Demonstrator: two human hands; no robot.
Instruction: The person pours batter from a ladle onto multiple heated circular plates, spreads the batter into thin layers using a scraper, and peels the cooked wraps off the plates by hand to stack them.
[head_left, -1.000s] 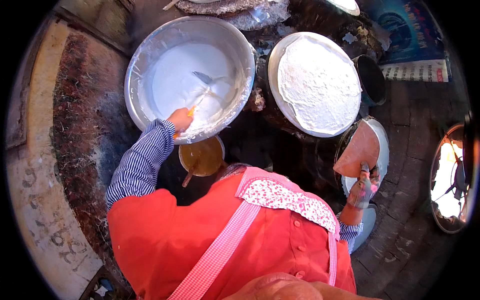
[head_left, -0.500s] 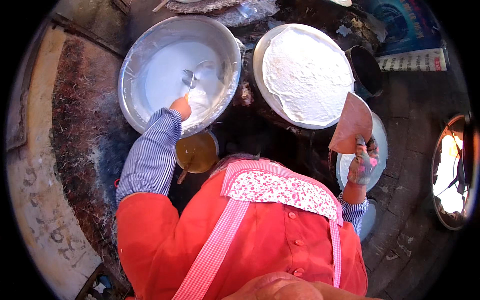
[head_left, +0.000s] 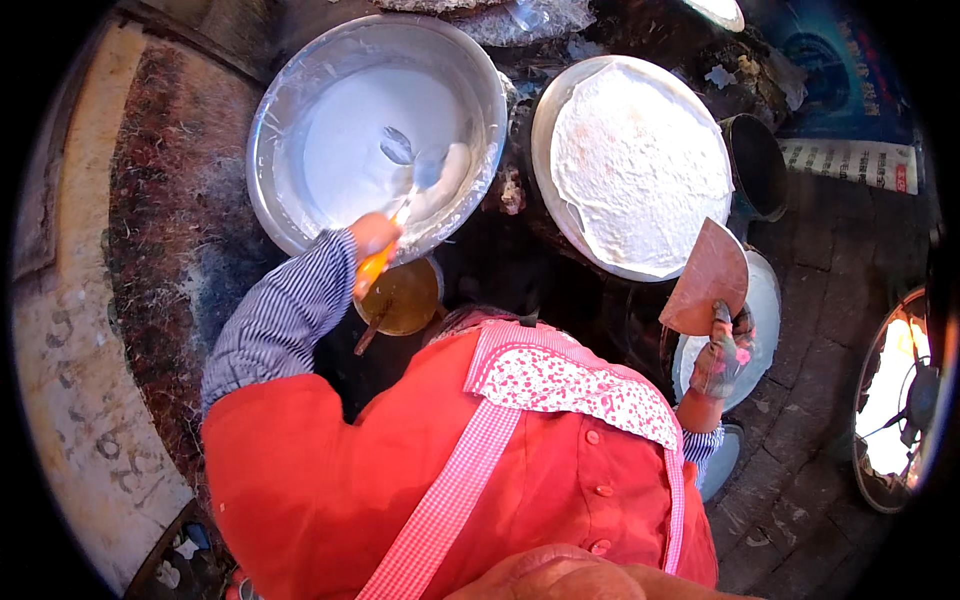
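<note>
My left hand (head_left: 375,240) grips a ladle by its orange handle (head_left: 373,270). The ladle's blurred head is over the near right part of a wide metal basin (head_left: 262,170) of white batter (head_left: 350,140). In my right hand (head_left: 720,365), which wears a patterned glove, is a brown half-round scraper (head_left: 708,280). It stands tilted upright beside the near right edge of a round griddle (head_left: 542,140). A thin white sheet of batter or flatbread (head_left: 640,165) covers most of that griddle. Behind my right hand lies a round pale surface (head_left: 765,300), partly hidden.
Between the basin and my body sits a round vessel of yellow-brown liquid (head_left: 408,300), with a stick-like handle (head_left: 370,335) across it. A dark cylindrical container (head_left: 757,165) stands right of the griddle. A round rimmed object (head_left: 900,420) with bright reflections is at far right.
My left hand has drawn the ladle back toward the basin's near rim, and more of the orange handle shows. The right hand keeps the scraper in nearly the same place. The view has shifted slightly.
</note>
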